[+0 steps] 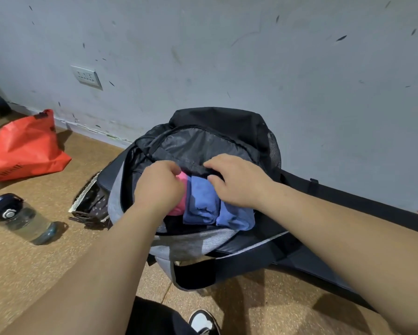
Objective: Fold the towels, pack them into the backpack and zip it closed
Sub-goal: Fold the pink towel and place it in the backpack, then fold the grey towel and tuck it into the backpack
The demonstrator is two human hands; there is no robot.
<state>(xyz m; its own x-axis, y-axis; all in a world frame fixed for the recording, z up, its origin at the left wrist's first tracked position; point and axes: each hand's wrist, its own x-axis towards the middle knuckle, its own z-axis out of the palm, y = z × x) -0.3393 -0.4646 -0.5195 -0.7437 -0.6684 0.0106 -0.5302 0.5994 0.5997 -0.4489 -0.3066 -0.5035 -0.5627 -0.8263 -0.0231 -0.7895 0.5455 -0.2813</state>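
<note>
Head view: open backpack (193,245), black and grey, standing on the brown floor (34,274) against the grey wall (227,56), main compartment unzipped and gaping toward the camera. Three folded towels stand side by side in the compartment: a pink towel (180,206) at the left, a dark blue towel (200,201) in the middle, and a lighter blue towel (237,218) at the right, each touching its neighbour. The left hand (158,187) is curled into a fist over the top of the pink towel, fingers closed on it. The right hand (237,182) rests on the upper ends of the blue towels with fingers bent; the thumb tip lies on blue cloth and the forefinger on the black lining of the flap, but whether they pinch any cloth cannot be told.

Just left of the backpack, touching its side, lies a dark dotted item (92,204) with a pale edge. A long black case (348,201) extends from behind the backpack to the right along the wall. Farther left, a clear water bottle (19,218) with a dark lid lies on its side, and a red bag (26,146) lies near the wall. A white wall socket (87,77) is mounted above the red bag. A black-and-white shoe (203,322) shows at the lower edge.
</note>
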